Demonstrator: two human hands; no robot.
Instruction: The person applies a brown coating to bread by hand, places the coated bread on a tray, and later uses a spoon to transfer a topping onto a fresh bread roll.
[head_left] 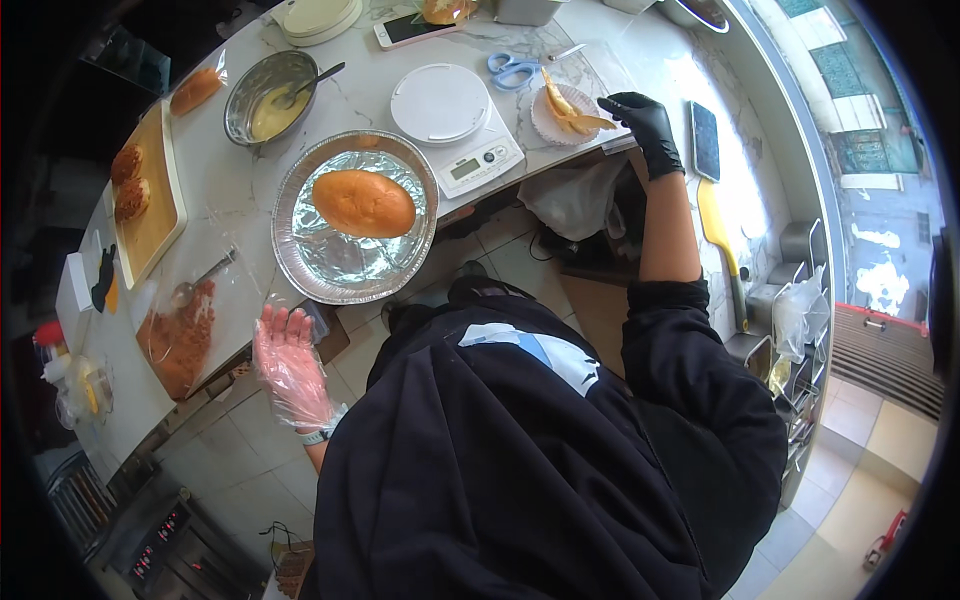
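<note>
My left hand, in a clear plastic glove, is palm up with its fingers stretched out and holds nothing. It hovers by the table's front edge, below a round foil pan. One oval golden bread bun lies in that pan, left of centre on the table. To the right, my right hand in a black glove reaches beside a small pleated paper cup. Strips of bread crust lie in the cup, one sticking out toward my fingers. Those fingers are loosely bent, with nothing seen between them.
Behind the pan stand a white kitchen scale, blue scissors and a metal bowl of yellow mixture. Leftward are a tray with topped buns and a heap of brown floss. A phone and yellow spatula lie right.
</note>
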